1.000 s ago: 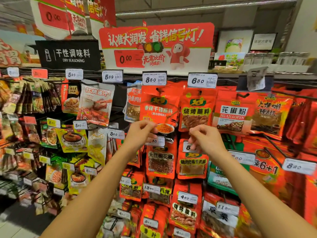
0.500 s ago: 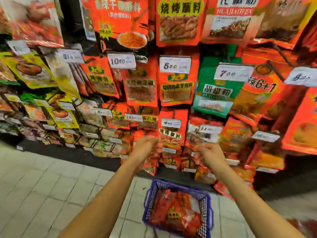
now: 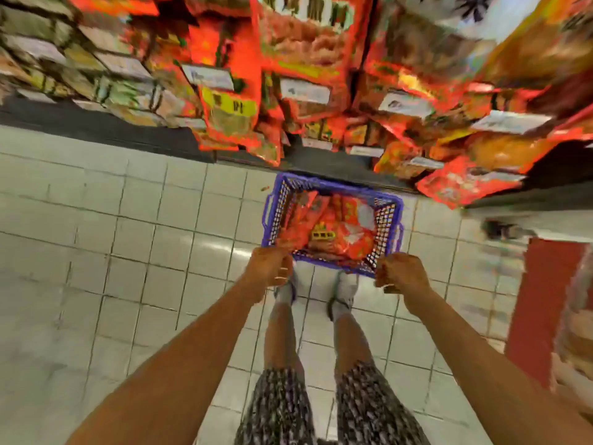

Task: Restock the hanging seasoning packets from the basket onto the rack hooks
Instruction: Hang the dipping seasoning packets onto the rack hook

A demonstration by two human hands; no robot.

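Note:
A purple plastic basket (image 3: pixel 332 187) stands on the floor tiles just in front of my feet, holding several red seasoning packets (image 3: pixel 337 229). My left hand (image 3: pixel 269 268) hovers over the basket's near left corner and my right hand (image 3: pixel 401 274) over its near right corner. Both have loosely curled fingers and hold nothing. The rack (image 3: pixel 305 75) fills the top of the view, blurred, with red and orange packets hanging in rows behind white price tags (image 3: pixel 305 91).
Pale floor tiles (image 3: pixel 128 252) spread to the left and around the basket. The rack's dark base (image 3: pixel 96 130) runs along the floor. A red panel (image 3: pixel 542 300) stands at the right edge. My legs and white shoes (image 3: pixel 343 290) are below the basket.
The view has tipped from the upper hooks down to the floor. Both hands have come down from the hanging packets and now hover over the near rim of the basket.

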